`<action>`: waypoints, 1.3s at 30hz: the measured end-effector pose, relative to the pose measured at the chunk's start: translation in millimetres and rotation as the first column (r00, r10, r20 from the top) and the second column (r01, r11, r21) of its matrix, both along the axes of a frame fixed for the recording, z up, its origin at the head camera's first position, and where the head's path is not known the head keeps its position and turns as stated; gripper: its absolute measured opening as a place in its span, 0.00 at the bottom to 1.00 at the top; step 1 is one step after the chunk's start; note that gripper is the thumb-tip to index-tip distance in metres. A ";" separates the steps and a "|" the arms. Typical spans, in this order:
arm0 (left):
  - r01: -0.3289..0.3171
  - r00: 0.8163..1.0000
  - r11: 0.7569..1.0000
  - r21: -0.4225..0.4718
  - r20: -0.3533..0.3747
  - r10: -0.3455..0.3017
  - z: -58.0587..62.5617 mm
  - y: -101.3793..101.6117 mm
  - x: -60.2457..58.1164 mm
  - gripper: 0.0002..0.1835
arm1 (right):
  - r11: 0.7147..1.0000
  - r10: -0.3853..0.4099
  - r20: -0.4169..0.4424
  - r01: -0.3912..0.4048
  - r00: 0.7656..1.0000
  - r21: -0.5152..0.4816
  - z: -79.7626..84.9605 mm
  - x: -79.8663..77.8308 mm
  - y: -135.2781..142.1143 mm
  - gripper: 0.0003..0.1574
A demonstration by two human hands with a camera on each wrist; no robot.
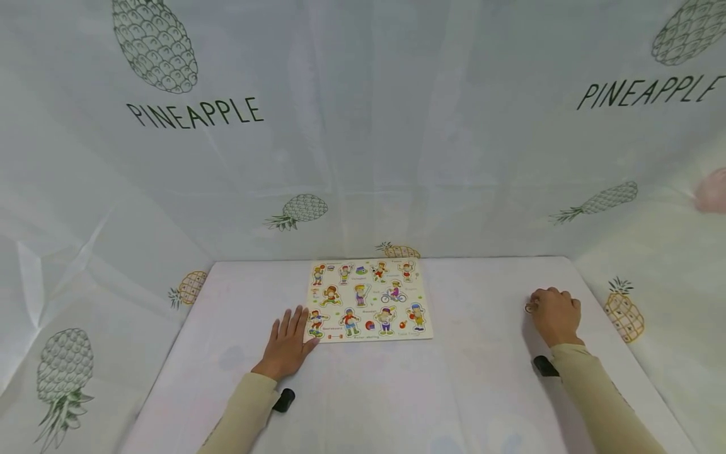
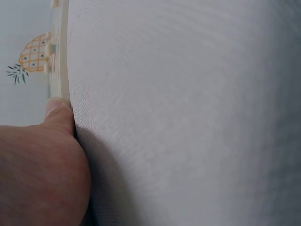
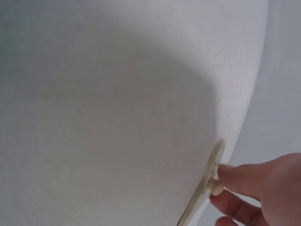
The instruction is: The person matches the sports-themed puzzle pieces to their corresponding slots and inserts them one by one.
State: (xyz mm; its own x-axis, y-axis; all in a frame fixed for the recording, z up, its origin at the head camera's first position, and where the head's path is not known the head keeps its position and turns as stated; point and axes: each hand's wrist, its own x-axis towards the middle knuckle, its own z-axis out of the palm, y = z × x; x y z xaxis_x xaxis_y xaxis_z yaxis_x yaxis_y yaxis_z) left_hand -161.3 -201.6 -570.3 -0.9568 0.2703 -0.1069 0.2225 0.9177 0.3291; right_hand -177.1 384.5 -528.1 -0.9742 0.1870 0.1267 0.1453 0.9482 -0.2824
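A wooden peg puzzle board (image 1: 425,335) with sports figures lies flat against the far edge of the table. My left hand (image 1: 286,345) rests with fingers outstretched at its left side, the thumb along the near left corner. In the left wrist view the thumb meets the pale edge of the board (image 2: 64,70). Far to the right, my right hand (image 1: 556,315) pinches a thin wooden puzzle piece (image 3: 203,182). Thumb and fingers hold its small knob (image 3: 216,187), and the piece is tilted close over the table. Its printed face is mostly hidden.
A whitish cloth covers the table (image 1: 476,378). Behind it hangs a pineapple-print sheet (image 1: 397,157), which also runs along both sides. A black wrist device (image 1: 283,400) sits by the left sleeve, another (image 1: 546,366) by the right one.
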 end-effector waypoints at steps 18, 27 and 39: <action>0.012 0.999 0.999 -0.044 -0.052 -0.015 -11.9 -3.3 -4.5 0.44 | 1.000 0.023 -0.008 -0.022 1.000 0.022 4.8 -3.2 -3.2 0.10; 0.016 0.998 1.000 -0.016 -0.065 -0.017 -15.1 -7.7 0.5 0.44 | 0.990 0.138 -0.154 -0.141 0.978 -0.006 8.7 -9.6 -61.5 0.10; 0.020 0.999 1.000 -0.014 -0.042 -0.020 -7.2 -3.0 -0.8 0.43 | 0.960 0.279 -0.192 -0.279 0.941 0.029 19.2 -29.5 -134.6 0.08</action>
